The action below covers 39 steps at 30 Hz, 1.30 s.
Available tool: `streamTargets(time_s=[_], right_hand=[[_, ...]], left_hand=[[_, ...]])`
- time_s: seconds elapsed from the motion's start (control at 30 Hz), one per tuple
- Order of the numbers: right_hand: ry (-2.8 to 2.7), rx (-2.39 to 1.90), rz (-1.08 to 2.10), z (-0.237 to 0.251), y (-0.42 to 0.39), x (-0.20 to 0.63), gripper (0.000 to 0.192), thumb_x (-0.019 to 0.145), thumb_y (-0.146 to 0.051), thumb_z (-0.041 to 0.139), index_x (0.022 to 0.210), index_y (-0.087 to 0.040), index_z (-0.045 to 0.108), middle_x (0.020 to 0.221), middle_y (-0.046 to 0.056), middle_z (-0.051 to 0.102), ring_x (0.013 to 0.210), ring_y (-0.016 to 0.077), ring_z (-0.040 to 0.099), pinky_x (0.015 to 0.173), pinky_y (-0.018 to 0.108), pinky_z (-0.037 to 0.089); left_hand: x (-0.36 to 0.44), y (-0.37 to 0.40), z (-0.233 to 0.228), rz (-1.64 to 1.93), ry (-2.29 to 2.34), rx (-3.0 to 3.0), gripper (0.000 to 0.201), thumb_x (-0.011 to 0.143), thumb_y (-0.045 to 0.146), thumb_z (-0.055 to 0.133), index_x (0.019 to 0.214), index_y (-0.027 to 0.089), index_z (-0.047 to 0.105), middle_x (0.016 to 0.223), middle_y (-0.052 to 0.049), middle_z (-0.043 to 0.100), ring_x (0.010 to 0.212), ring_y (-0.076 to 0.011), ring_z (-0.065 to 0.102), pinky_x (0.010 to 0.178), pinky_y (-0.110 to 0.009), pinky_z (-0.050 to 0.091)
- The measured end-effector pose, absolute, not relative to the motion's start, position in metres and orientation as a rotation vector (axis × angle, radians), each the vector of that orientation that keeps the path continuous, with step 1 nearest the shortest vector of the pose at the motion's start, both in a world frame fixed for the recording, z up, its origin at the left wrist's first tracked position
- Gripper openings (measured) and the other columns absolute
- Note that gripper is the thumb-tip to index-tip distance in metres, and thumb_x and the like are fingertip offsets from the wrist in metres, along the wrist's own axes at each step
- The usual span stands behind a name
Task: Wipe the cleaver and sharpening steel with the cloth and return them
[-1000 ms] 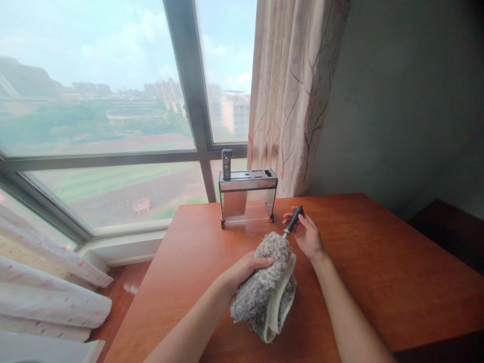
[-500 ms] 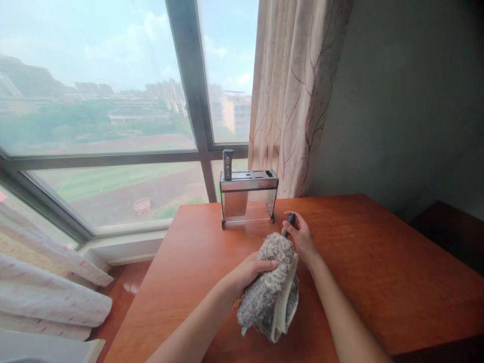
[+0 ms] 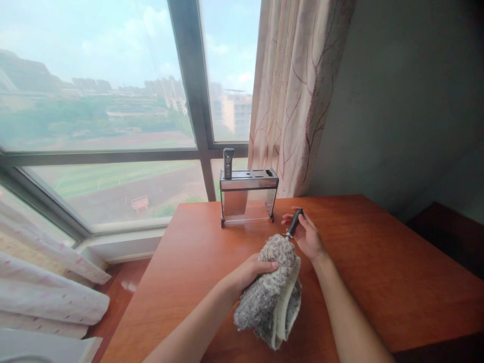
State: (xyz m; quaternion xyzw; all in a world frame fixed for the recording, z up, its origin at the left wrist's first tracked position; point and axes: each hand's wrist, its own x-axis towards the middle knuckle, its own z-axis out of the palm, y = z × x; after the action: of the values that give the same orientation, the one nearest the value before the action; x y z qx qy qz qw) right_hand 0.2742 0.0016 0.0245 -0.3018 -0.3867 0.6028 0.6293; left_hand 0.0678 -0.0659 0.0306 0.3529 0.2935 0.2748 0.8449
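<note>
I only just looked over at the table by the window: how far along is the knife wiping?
One knife already stands in the knife block; its other slots look empty. In hand: the left hand grips the folded grey cloth around a blade, while the right hand holds the black handle. Left: that knife is not yet in the block.

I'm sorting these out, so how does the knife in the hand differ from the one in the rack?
The knife in hand is gripped by the right hand and tilted, its blade hidden in the grey cloth that the left hand holds. The racked knife stands upright, untouched, in the rack near the window. The held handle looks rounder and slimmer, the racked one flatter and broader. Both have dark handles and hidden blades.
</note>
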Motion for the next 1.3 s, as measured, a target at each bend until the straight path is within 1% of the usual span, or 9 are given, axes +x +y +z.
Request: streamTargets(time_s=[0.1, 0.23, 0.43, 0.57, 0.67, 0.83, 1.0, 1.17, 1.3], right_hand=[[-0.944, -0.675, 1.467, 0.027, -0.005, 0.266, 0.035, 0.08, -0.045, 0.066, 0.108, -0.027, 0.055, 0.094, 0.003, 0.069, 0.083, 0.02, 0.065, 0.065, 0.029, 0.049], [-1.016, -0.77, 1.445, 0.021, -0.004, 0.254, 0.032, 0.079, -0.045, 0.067, 0.101, -0.025, 0.055, 0.081, 0.001, 0.068, 0.075, 0.019, 0.064, 0.064, 0.028, 0.049], [-1.067, -0.991, 1.132, 0.016, 0.005, 0.252, 0.035, 0.072, -0.049, 0.072, 0.081, -0.02, 0.053, 0.062, -0.002, 0.06, 0.057, 0.0153, 0.057, 0.058, 0.027, 0.047], [-1.014, -1.088, 0.891, 0.017, 0.011, 0.26, 0.036, 0.07, -0.049, 0.073, 0.081, -0.018, 0.058, 0.067, -0.003, 0.056, 0.057, 0.0112, 0.051, 0.052, 0.022, 0.042], [-0.885, -1.134, 0.75, 0.015, 0.017, 0.274, 0.038, 0.067, -0.05, 0.073, 0.083, -0.016, 0.062, 0.067, -0.004, 0.053, 0.054, 0.0081, 0.043, 0.045, 0.019, 0.035], [-0.526, -1.107, 0.656, 0.006, 0.027, 0.309, 0.038, 0.06, -0.047, 0.078, 0.076, -0.017, 0.06, 0.061, -0.007, 0.046, 0.05, 0.0054, 0.038, 0.04, 0.016, 0.032], [-0.412, -1.088, 0.651, 0.005, 0.026, 0.328, 0.039, 0.059, -0.045, 0.079, 0.074, -0.018, 0.055, 0.059, -0.009, 0.046, 0.045, 0.0039, 0.04, 0.039, 0.014, 0.035], [-0.498, -1.015, 0.795, 0.014, 0.015, 0.323, 0.038, 0.061, -0.042, 0.08, 0.068, -0.019, 0.051, 0.05, -0.01, 0.045, 0.041, 0.0051, 0.043, 0.04, 0.016, 0.04], [-0.585, -0.967, 0.904, 0.021, -0.001, 0.32, 0.034, 0.064, -0.04, 0.079, 0.066, -0.018, 0.053, 0.052, -0.007, 0.049, 0.045, 0.0064, 0.046, 0.043, 0.016, 0.042]], left_hand=[[0.068, -0.064, 0.033, 0.614, 0.591, 0.702, 0.044, 0.07, 0.029, 0.073, 0.109, 0.01, 0.065, 0.096, -0.014, 0.071, 0.083, -0.0253, 0.067, 0.084, -0.036, 0.047], [0.068, -0.062, 0.032, 0.657, 0.578, 0.673, 0.044, 0.071, 0.03, 0.072, 0.109, 0.009, 0.065, 0.095, -0.014, 0.071, 0.083, -0.0249, 0.067, 0.085, -0.037, 0.047], [0.069, -0.062, 0.03, 0.656, 0.682, 0.8, 0.04, 0.072, 0.027, 0.072, 0.108, 0.011, 0.065, 0.094, -0.01, 0.071, 0.081, -0.0215, 0.065, 0.08, -0.033, 0.046], [0.069, -0.065, 0.036, 0.626, 0.695, 0.916, 0.036, 0.072, 0.025, 0.071, 0.106, 0.013, 0.065, 0.093, -0.007, 0.07, 0.081, -0.0198, 0.063, 0.078, -0.031, 0.045], [0.069, -0.066, 0.039, 0.599, 0.723, 0.992, 0.03, 0.07, 0.024, 0.072, 0.097, 0.013, 0.067, 0.086, -0.004, 0.068, 0.075, -0.0171, 0.06, 0.074, -0.029, 0.044], [0.067, -0.064, 0.04, 0.588, 0.751, 1.06, 0.026, 0.068, 0.026, 0.073, 0.09, 0.013, 0.068, 0.081, -0.002, 0.067, 0.072, -0.0164, 0.057, 0.072, -0.028, 0.042], [0.061, -0.056, 0.042, 0.746, 0.827, 1.039, 0.03, 0.068, 0.029, 0.073, 0.092, 0.012, 0.068, 0.081, -0.005, 0.068, 0.073, -0.0189, 0.059, 0.07, -0.029, 0.043], [0.053, -0.046, 0.043, 0.99, 0.904, 0.973, 0.036, 0.072, 0.035, 0.071, 0.098, 0.01, 0.066, 0.085, -0.009, 0.069, 0.075, -0.0219, 0.062, 0.071, -0.03, 0.046], [0.044, -0.039, 0.047, 1.18, 0.979, 0.937, 0.036, 0.073, 0.039, 0.072, 0.097, 0.012, 0.066, 0.085, -0.007, 0.07, 0.075, -0.021, 0.063, 0.069, -0.029, 0.048]])
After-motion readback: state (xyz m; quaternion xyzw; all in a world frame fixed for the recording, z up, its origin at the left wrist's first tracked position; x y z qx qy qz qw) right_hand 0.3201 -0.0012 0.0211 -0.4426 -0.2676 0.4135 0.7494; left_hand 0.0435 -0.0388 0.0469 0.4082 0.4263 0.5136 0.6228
